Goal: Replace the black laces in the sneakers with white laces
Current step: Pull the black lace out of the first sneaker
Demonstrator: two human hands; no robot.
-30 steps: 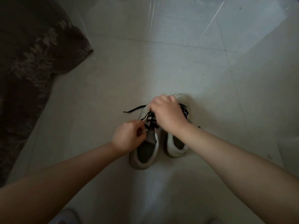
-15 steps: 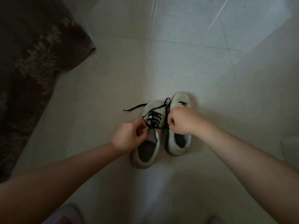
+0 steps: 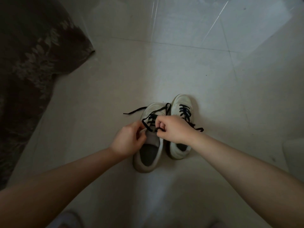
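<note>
Two white sneakers stand side by side on the pale tiled floor, toes pointing away from me. The left sneaker (image 3: 148, 155) has a loosened black lace (image 3: 136, 110) that trails off to the left and loops over its toe. The right sneaker (image 3: 181, 102) is still laced in black. My left hand (image 3: 129, 139) pinches the left sneaker's upper edge near the tongue. My right hand (image 3: 175, 130) pinches a loop of the black lace over the left sneaker's eyelets. No white laces are in view.
A dark patterned fabric (image 3: 31, 63) covers the floor at the far left. A pale object (image 3: 294, 155) sits at the right edge. Light streaks cross the tiles at the back.
My right hand has moved from the sneakers' toes back toward me and to the left, pulling black lace out of the left sneaker. The right sneaker's laces are now uncovered. My left hand stayed put.
</note>
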